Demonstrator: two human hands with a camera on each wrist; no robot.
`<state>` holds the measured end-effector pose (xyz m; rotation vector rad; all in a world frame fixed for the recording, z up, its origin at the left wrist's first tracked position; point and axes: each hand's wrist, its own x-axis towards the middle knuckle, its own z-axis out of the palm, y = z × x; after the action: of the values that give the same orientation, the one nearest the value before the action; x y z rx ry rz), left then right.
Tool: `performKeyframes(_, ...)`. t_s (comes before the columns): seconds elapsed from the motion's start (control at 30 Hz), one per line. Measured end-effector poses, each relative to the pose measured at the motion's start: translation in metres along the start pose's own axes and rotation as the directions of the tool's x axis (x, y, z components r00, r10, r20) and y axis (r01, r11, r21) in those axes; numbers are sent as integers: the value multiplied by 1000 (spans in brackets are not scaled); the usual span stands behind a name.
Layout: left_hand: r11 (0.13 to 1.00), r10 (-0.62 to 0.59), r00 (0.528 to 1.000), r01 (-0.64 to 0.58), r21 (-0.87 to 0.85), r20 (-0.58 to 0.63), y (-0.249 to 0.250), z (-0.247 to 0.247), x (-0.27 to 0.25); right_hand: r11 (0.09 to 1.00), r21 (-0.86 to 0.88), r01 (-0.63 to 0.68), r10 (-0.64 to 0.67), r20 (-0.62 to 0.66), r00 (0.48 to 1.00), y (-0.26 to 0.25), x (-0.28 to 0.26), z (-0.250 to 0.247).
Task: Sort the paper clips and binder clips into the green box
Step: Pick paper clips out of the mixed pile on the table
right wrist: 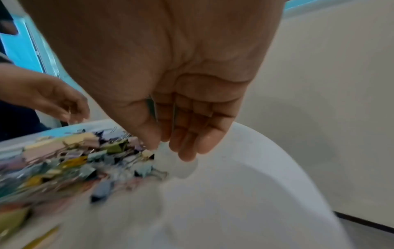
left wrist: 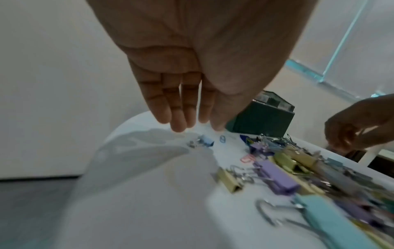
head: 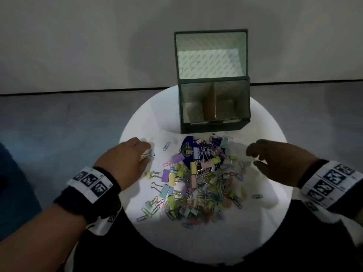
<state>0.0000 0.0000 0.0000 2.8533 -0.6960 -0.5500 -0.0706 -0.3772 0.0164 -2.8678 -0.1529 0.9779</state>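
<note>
Left hand (head: 125,160) is hovering with loose fingers over a stray blue binder clip (left wrist: 203,141), probably going for it. Right hand (head: 279,160) is hanging relaxed and empty beside the clip pile (head: 198,181), since the green box (head: 214,107) is sitting open behind.

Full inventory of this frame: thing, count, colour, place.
green box: one, dark green, lid open, far side of table, two compartments.
clip pile: many paper and binder clips, pastel mix, table centre.
blue binder clip: one, light blue, apart from the pile, below the left fingertips.
blue paper clip: one, between that clip and the pile.
table: one, white, round.
wristbands: two, black with markers.
left hand: open, fingers straight.
right hand: open, empty, at the pile's right edge.
</note>
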Motion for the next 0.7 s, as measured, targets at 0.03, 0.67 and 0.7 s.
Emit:
performKeyframes(0.03,1000,18,999,-19,-7,-45,-2,8,6,1000,7,27,-27,-58,998,0,8,5)
performKeyframes(0.67,987,-33,980,62,146,-197,6,35,-5,944,-327,37,-156,-345,925,-24,16,41)
performKeyframes(0.7,989,-34,977,63,136,-208,5,33,-6,938,-345,41,-164,-337,927,-25,17,41)
